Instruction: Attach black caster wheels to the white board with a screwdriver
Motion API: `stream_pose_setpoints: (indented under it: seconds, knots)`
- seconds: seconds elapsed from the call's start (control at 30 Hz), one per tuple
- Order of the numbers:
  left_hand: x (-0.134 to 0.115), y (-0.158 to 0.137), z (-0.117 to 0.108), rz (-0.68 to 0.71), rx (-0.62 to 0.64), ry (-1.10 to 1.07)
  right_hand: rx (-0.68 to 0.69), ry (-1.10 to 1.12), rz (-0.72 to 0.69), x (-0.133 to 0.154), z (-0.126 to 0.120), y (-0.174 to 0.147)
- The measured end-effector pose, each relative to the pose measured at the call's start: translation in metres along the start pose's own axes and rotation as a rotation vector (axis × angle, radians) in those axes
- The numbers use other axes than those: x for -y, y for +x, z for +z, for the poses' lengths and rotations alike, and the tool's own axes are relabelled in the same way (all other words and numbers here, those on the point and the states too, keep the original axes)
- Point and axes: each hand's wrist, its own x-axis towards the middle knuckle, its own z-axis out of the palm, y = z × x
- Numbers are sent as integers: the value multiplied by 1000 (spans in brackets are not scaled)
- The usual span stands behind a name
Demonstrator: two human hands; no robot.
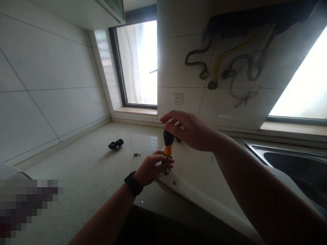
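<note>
Screwdriver (168,150) tip hidden at L hand (151,167); small part (166,171) there partly covered by fingers, can't ID. Dark obj. (178,139) behind R hand (188,132) mostly hidden. Bits (136,155) on table (89,170) too tiny to ID. Sink (255,149) cut off @ R edge; lower-L corner pixelated.

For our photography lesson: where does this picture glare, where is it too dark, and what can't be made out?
Head view: the left window and right window glare white; head view: the sink bowl sits in shade; head view: the lower-left patch is pixelated, and the tip of the screwdriver is unclear by the left hand.
</note>
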Motion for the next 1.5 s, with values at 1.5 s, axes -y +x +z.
stream_pose_setpoints:
  seconds: [1.5]
  knots:
    - [-9,2,1,17,-11,5,203,579,-62,-35,-7,0]
